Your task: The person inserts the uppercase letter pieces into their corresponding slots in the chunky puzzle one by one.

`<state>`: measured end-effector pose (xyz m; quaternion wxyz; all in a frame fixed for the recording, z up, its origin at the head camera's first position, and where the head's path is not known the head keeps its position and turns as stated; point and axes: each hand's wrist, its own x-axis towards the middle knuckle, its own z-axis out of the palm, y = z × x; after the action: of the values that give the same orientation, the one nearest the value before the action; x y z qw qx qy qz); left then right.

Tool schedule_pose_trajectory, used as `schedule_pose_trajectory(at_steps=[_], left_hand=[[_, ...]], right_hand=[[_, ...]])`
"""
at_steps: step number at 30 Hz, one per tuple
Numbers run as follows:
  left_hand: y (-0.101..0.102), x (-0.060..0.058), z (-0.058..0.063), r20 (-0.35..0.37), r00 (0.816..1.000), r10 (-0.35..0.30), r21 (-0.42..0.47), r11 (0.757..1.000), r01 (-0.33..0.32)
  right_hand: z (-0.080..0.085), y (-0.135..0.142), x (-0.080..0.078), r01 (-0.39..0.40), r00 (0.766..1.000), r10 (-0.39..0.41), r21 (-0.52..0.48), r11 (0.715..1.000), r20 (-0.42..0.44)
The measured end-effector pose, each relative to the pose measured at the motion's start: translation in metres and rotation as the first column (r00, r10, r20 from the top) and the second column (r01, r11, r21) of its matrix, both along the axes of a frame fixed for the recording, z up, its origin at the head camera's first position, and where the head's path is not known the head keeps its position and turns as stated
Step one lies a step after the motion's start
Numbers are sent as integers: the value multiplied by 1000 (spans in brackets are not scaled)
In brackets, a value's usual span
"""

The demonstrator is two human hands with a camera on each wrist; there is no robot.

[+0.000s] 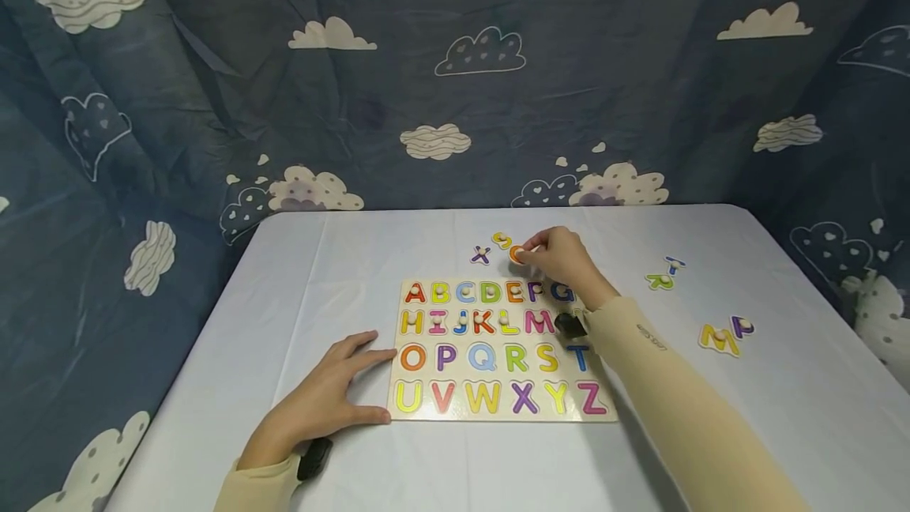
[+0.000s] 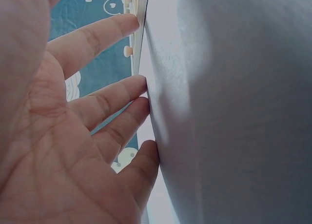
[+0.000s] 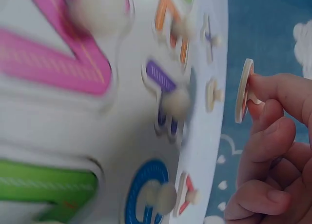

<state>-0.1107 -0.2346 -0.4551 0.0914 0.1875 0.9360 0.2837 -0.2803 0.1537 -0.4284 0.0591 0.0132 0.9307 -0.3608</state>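
My right hand (image 1: pixel 562 257) pinches the small knob of a round orange letter piece (image 1: pixel 516 254), just beyond the far edge of the alphabet board (image 1: pixel 462 338). Seen edge-on in the right wrist view, the piece (image 3: pixel 243 92) is a thin disc between thumb and fingers. Along the board's left side lies my left hand (image 1: pixel 320 393), fingers and thumb spread, tips right at the edge. Knobbed letters such as A (image 1: pixel 415 292) and H (image 1: pixel 411 321) fill the visible upper rows. The lower two rows show flat letters without knobs.
Near the right hand lie a purple X piece (image 1: pixel 480 255) and a yellow curved piece (image 1: pixel 501 240). Farther right are a green R (image 1: pixel 659 282), a blue T (image 1: pixel 674 265), a yellow W (image 1: pixel 719 340) and a purple P (image 1: pixel 742 327). A cloud-patterned curtain (image 1: pixel 398 85) hangs behind the table.
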Motion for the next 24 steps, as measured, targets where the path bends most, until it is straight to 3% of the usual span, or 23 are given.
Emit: schedule_pose_trajectory(at_steps=[15, 24], left_hand=[[-2, 1, -2, -15, 1000, -3, 17, 1000, 3], [-3, -2, -4, -17, 1000, -13, 15, 1000, 13]], right_hand=[[6, -56, 63, -183, 982, 179, -60, 981, -56], [4, -95, 89, -329, 943, 326, -44, 943, -65]])
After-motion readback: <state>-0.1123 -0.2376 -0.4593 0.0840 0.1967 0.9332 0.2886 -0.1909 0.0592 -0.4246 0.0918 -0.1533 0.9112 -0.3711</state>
